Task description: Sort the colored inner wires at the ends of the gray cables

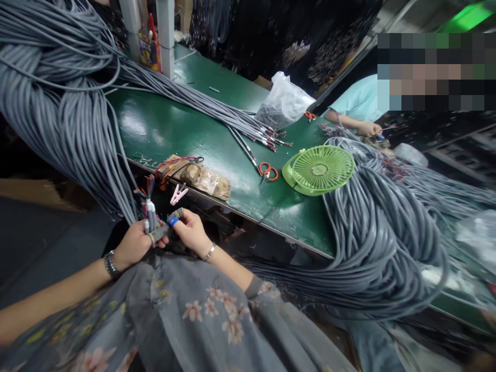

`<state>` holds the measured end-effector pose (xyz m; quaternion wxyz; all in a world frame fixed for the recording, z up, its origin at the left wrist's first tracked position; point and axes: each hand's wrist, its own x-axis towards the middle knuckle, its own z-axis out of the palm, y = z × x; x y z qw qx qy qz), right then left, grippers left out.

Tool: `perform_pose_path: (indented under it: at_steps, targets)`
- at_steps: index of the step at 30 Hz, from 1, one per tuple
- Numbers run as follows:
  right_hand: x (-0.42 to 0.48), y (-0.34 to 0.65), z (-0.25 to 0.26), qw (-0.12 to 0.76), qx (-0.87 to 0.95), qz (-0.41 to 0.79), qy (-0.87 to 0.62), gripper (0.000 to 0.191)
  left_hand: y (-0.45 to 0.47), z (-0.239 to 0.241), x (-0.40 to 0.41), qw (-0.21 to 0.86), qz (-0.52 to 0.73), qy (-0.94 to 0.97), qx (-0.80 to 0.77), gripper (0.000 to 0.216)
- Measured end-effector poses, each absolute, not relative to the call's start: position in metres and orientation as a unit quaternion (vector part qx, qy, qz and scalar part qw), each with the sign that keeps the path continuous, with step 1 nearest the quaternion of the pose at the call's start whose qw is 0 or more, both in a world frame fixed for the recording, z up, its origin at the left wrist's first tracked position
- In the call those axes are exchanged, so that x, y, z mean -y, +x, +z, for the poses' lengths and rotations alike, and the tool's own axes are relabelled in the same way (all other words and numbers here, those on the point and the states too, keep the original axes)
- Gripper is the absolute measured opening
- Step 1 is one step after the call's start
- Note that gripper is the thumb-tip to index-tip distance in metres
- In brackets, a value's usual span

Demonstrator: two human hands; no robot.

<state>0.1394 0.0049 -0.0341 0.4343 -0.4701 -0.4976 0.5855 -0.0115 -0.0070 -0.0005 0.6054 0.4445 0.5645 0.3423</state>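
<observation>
My left hand (134, 244) is closed round a small bunch of grey cable ends (150, 213) with coloured wires sticking up. It wears a metal watch on the wrist. My right hand (190, 230) is pinched on the same cable ends from the right, with blue tape on a fingertip. Both hands sit just below the near edge of the green table (201, 134). A pink clip (178, 194) hangs just above them.
Thick bundles of grey cable (70, 113) drape left and another heap of cable (383, 232) lies right. On the table lie a green fan (320, 169), orange-handled scissors (266, 171), a plastic bag (282, 103) and a taped block (201, 178). Another person's hand (368, 128) works across the table.
</observation>
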Motion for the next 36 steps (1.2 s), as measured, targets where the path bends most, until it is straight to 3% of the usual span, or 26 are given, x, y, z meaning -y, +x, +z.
perform_pose_path:
  at_steps: [5, 12, 17, 26, 36]
  targets:
    - [-0.006, 0.137, -0.030, 0.464, 0.525, 0.530, -0.477, 0.021, -0.011, -0.003, 0.006, 0.601, 0.352, 0.450, -0.559, 0.026]
    - [-0.006, 0.137, -0.040, 0.428, 0.467, 0.627, -0.453, 0.033, -0.007, 0.000, 0.004, 0.590, 0.504, 0.284, -0.564, 0.028]
    - [-0.008, 0.140, -0.040, 0.415, 0.427, 0.654, -0.467, 0.032, -0.009, 0.000, 0.005, 0.599, 0.499, 0.281, -0.559, 0.032]
    - [-0.016, 0.131, -0.027, 0.417, 0.384, 0.700, -0.434, 0.048, -0.008, -0.010, 0.010, 0.606, 0.419, 0.372, -0.565, 0.037]
    - [-0.008, 0.125, -0.038, 0.448, 0.343, 0.685, -0.461, 0.039, -0.006, -0.010, 0.008, 0.587, 0.478, 0.322, -0.569, 0.036]
